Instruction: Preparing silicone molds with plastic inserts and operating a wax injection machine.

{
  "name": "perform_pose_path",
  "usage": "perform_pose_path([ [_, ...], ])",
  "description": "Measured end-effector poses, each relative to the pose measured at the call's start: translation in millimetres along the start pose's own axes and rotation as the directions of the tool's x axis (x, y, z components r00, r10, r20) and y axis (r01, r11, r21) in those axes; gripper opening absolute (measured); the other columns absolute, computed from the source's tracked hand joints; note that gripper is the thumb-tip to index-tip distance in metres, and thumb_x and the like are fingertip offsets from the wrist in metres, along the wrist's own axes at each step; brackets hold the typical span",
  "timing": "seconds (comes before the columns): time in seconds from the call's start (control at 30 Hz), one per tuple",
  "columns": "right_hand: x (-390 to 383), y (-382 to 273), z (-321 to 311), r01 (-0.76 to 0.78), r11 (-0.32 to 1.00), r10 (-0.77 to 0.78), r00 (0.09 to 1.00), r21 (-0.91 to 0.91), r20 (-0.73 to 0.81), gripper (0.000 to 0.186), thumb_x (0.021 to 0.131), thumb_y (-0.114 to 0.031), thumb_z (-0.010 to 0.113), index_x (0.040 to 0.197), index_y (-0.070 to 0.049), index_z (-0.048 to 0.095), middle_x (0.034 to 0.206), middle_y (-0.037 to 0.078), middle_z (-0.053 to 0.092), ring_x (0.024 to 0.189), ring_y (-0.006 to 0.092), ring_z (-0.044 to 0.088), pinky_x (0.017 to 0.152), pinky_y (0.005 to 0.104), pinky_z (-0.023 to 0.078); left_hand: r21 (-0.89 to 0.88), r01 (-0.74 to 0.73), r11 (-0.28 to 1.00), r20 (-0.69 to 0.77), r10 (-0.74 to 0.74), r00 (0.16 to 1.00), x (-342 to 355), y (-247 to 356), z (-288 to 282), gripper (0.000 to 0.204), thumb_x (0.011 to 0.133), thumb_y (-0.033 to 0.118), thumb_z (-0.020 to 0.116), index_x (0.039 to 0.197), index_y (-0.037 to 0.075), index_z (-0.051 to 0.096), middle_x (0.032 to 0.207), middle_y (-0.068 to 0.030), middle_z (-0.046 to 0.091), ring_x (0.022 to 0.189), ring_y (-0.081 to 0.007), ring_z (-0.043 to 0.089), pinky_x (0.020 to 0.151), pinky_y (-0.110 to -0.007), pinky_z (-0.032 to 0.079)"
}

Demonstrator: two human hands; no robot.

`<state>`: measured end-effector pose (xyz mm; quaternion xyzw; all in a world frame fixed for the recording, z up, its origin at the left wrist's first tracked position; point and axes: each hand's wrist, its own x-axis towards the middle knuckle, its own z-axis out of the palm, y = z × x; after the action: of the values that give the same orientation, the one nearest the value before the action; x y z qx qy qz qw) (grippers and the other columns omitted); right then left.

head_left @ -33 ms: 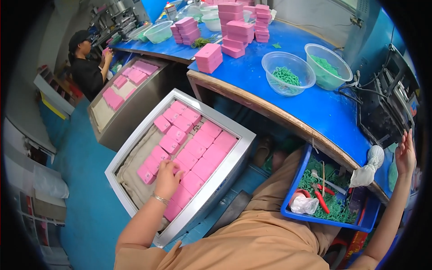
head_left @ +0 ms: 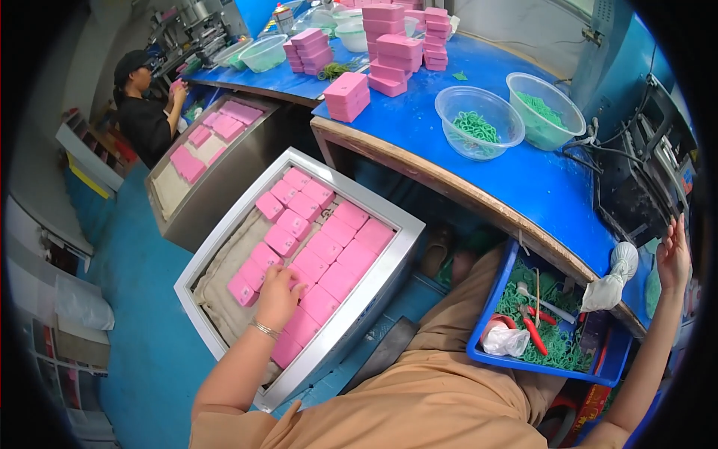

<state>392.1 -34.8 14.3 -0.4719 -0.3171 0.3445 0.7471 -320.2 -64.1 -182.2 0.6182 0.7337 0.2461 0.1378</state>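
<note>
My left hand reaches into a white-framed tray lined with beige cloth. Its bent fingers close over a pink block among rows of similar rectangular pink blocks; the palm side is hidden. Several blocks carry small dark marks on top. Far to the right, my right hand is raised with its fingers stretched out and holds nothing visible. It is beside a black machine at the end of the blue table, and I cannot tell whether it touches it.
Pink blocks are stacked on the blue table, near clear bowls of green strands. A blue bin by my lap holds green strands and red-handled pliers. Another person works at far left by a second block-filled tray.
</note>
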Motion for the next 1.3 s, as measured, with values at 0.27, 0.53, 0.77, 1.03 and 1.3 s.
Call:
perform_pose_path([
  [0.27,-52,1,51,0.025,0.889,-0.017,1.000,-0.458,0.021,0.026,0.089,-0.033,0.053,0.083,-0.009,0.059,0.061,-0.004,0.054,0.044,0.0020,0.043,0.038,0.0140,0.029,0.343,-0.384,0.857,-0.004,0.410,0.912,86,43,8,0.031,0.066,0.019,0.072,0.088,0.000,0.060,0.093,-0.0172,0.055,0.087,-0.0327,0.053,0.075,-0.041,0.043],
  [0.53,-174,31,133,0.491,-0.236,-0.147,0.835,-0.839,0.530,0.033,0.064,-0.020,0.074,0.089,-0.005,0.059,0.091,0.012,0.053,0.068,0.0290,0.058,0.058,0.0369,0.046,0.559,-0.020,0.829,0.050,-0.009,0.999,197,39,44,0.076,0.055,0.057,0.074,0.100,-0.003,0.059,0.100,-0.0201,0.060,0.097,-0.0335,0.056,0.082,-0.039,0.046],
  [0.77,-171,27,81,0.349,-0.144,-0.235,0.897,-0.926,0.375,0.025,0.065,-0.009,0.067,0.086,-0.006,0.055,0.099,0.012,0.050,0.069,0.0291,0.058,0.060,0.0368,0.047,0.521,-0.098,0.848,0.232,-0.030,0.972,215,49,36,0.081,0.049,0.052,0.077,0.102,-0.006,0.059,0.097,-0.0232,0.061,0.093,-0.0333,0.059,0.081,-0.037,0.048],
  [1.03,-155,21,34,0.317,-0.188,-0.445,0.816,-0.930,0.368,0.029,0.062,-0.006,0.066,0.089,-0.005,0.054,0.094,0.013,0.049,0.080,0.0318,0.055,0.067,0.0387,0.047,0.261,0.077,0.962,-0.087,-0.056,0.995,183,60,47,0.074,0.056,0.036,0.078,0.108,-0.011,0.050,0.112,-0.0262,0.051,0.104,-0.0372,0.050,0.092,-0.039,0.039],
  [1.3,-170,24,59,0.401,-0.335,-0.535,0.664,-0.853,0.522,0.021,0.065,-0.015,0.069,0.081,-0.008,0.057,0.092,0.008,0.053,0.090,0.0274,0.050,0.078,0.0422,0.037,-0.906,0.423,-0.002,0.420,0.115,0.900,95,106,20,0.053,0.079,0.010,0.063,0.125,0.010,0.036,0.099,-0.0090,0.051,0.073,-0.0133,0.054,0.052,-0.021,0.045],
])
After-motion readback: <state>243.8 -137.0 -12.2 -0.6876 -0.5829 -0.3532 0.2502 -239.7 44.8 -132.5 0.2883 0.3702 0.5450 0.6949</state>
